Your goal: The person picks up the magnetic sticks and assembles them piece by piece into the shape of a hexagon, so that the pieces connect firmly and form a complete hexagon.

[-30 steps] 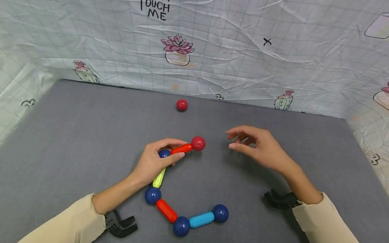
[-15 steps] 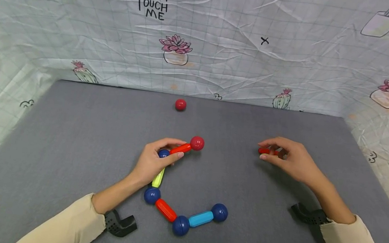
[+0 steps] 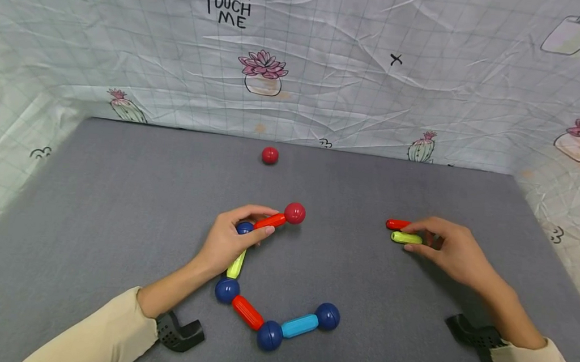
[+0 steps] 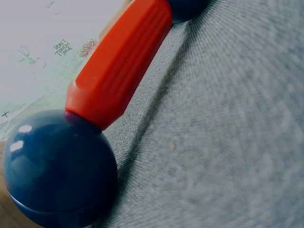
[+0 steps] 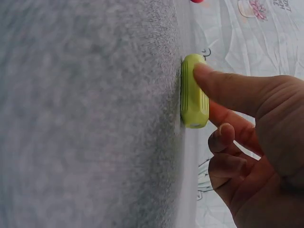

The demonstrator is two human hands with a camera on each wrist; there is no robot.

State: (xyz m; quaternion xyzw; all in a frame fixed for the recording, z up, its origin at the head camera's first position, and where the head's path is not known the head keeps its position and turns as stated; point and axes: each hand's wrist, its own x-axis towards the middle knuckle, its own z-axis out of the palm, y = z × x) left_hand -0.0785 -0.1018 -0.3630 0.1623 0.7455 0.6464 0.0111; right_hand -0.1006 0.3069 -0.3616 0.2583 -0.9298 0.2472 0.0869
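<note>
With thumb and fingers, my left hand (image 3: 234,239) grips the upper red magnetic rod (image 3: 270,221), which joins a blue ball (image 3: 245,228) partly covered by the hand to a red ball (image 3: 295,213). From there the chain runs through a yellow-green rod, a blue ball (image 3: 227,290), a lower red rod (image 4: 124,61), another blue ball (image 3: 270,335) and a light blue rod (image 3: 300,326), to an end blue ball (image 3: 327,316). On the right, my right hand (image 3: 445,247) pinches a loose yellow-green rod (image 5: 194,95) between thumb and finger, right at the table surface.
A loose red rod (image 3: 397,224) lies just behind the yellow-green one. Near the table's back edge rests a single red ball (image 3: 270,155). Printed cloth (image 3: 327,93) hangs behind and beside the grey table (image 3: 141,180). Each wrist wears a black camera mount.
My right hand has moved right and a little nearer, past the loose red rod, and now pinches the yellow-green rod. The left hand and its chain have stayed put.
</note>
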